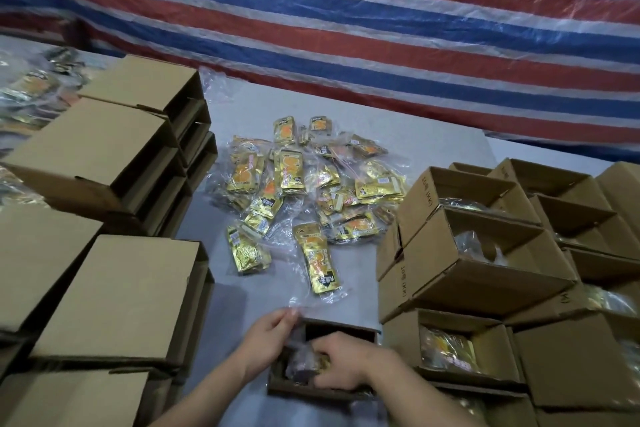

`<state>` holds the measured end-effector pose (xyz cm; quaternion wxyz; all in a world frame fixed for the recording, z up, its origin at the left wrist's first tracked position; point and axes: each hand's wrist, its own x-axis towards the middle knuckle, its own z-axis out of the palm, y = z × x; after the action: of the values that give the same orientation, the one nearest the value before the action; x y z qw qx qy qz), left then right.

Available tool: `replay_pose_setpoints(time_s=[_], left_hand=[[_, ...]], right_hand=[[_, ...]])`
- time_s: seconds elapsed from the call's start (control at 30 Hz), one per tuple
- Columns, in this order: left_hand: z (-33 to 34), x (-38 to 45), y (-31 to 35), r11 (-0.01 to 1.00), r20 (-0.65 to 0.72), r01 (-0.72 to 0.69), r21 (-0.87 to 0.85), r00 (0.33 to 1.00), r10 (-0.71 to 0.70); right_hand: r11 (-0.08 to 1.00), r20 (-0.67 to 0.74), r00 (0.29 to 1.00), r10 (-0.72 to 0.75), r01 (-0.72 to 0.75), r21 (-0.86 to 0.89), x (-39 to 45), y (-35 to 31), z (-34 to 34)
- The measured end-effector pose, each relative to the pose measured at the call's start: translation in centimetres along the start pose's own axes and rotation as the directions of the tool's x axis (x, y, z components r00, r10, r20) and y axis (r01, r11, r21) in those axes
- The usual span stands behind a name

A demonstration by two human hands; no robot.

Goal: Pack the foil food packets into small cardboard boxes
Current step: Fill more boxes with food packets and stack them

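At the far left, stacks of closed cardboard boxes [104,149] stand on the grey table [433,135], the nearest ones cut off by the lower edge; behind them a blurred heap of bagged packets [27,90] is hard to read. Right of these, near the bottom centre, the left hand [268,340] holds the left rim of a small open box [341,331], its fingertips curled around a clear plastic edge there. Inside that box lies a bagged foil packet [303,362], dark and mostly hidden, and the right hand [341,366] reaches down into the box with fingers curled on it; how firmly it grips cannot be told. Beyond the box, in the middle of the table, a loose pile of gold foil packets [304,184] in clear bags is spread out, with one single packet [317,262] lying nearest the hands. To the right, stacked open boxes [485,253] lie on their sides, gold packets showing dimly inside; their contents are partly shadowed. A red, white and blue striped tarp [346,10] hangs behind.
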<state>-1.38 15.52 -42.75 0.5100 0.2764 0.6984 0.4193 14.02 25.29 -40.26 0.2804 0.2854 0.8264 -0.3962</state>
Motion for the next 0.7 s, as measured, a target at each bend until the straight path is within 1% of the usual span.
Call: replay_pose_setpoints(time_s=[0.1,0.17,0.23,0.27,0.33,0.37,0.43,0.53,0.57,0.67,0.7], left_hand=[[0.1,0.0,-0.6,1.000,-0.037,-0.019,0.006,0.999,0.019],[0.0,0.2,-0.9,0.999,-0.022,-0.028,0.025,0.999,0.029],[0.0,0.2,-0.9,0.997,0.004,-0.053,0.059,0.999,0.053],[0.0,0.2,-0.9,0.996,0.005,-0.063,0.069,0.998,0.063],[0.1,0.3,-0.9,0.995,-0.012,-0.067,0.071,0.998,0.068],[0.1,0.3,-1.0,0.995,-0.024,-0.068,0.069,0.997,0.070],[0.2,0.3,-0.9,0.995,-0.034,-0.074,0.071,0.997,0.076],[0.2,0.3,-0.8,0.996,-0.012,-0.079,0.047,0.997,0.080],[0.2,0.2,-0.7,0.996,-0.010,-0.081,0.043,0.997,0.081],[0.1,0.0,-0.7,0.995,-0.009,-0.083,0.064,0.996,0.084],[0.1,0.0,-0.7,0.994,-0.011,-0.082,0.069,0.996,0.083]], right_hand=[[0.986,0.025,0.998,0.052,-0.047,-0.160,2.3,-0.1,1.2],[0.964,0.038,0.992,0.117,-0.105,-0.243,3.8,-0.2,2.4],[0.949,0.050,0.985,0.163,-0.142,-0.282,4.7,0.0,3.3],[0.953,0.050,0.983,0.177,-0.159,-0.257,4.7,0.0,3.3],[0.978,0.028,0.985,0.172,-0.167,-0.124,4.2,0.1,3.2],[0.986,0.008,0.988,0.157,-0.156,-0.054,3.7,0.1,2.9],[0.991,-0.045,0.990,0.135,-0.134,0.025,2.7,0.3,2.1],[0.990,-0.094,0.986,0.139,-0.137,0.030,2.2,0.6,1.4],[0.988,-0.077,0.985,0.153,-0.152,0.025,2.2,0.4,1.4],[0.979,0.040,0.978,0.205,-0.204,-0.020,2.6,-0.6,2.0],[0.973,0.051,0.972,0.229,-0.227,-0.038,2.8,-1.0,2.1]])
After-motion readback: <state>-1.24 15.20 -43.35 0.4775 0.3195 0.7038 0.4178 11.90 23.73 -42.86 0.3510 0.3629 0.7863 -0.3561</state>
